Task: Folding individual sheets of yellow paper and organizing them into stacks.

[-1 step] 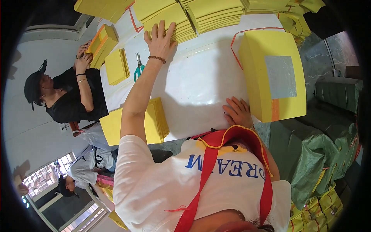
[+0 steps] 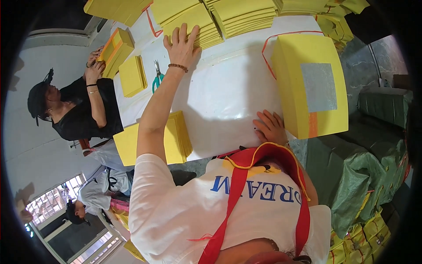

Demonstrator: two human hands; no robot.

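Observation:
My left hand [image 2: 181,49] reaches to the far side of the table, its fingers spread. The fingertips rest on the near edge of a fanned stack of yellow envelopes [image 2: 195,24]. My right hand [image 2: 269,127] lies flat by the table's near edge, fingers apart and holding nothing. Right beside it stands a tall block of yellow envelopes [image 2: 288,83] with a grey patch and an orange strip on its side. Green-handled cutters [image 2: 157,75] lie left of my left wrist. Under my left forearm is another yellow stack [image 2: 176,136], partly hidden by the arm.
More yellow stacks [image 2: 246,17] line the table's far edge. A red strap [image 2: 264,50] loops beside the tall block. At left, a person in black [image 2: 88,101] handles a yellow bundle [image 2: 116,50] near a small stack [image 2: 132,75]. Green-wrapped bales [image 2: 347,163] stand at right.

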